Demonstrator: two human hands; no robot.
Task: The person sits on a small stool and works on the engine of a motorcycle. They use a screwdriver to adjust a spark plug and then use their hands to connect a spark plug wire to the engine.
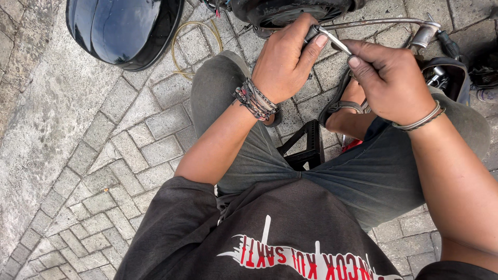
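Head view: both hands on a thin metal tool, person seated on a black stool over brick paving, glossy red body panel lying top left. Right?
Not quite: the glossy body panel at top left is black, not red, as the head view shows. The rest stands: left hand and right hand both grip the thin metal tool, above a black stool on brick paving.

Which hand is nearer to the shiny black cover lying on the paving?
Left. The left hand is to the right of the black cover, across a stretch of paving; the right hand is farther right still.
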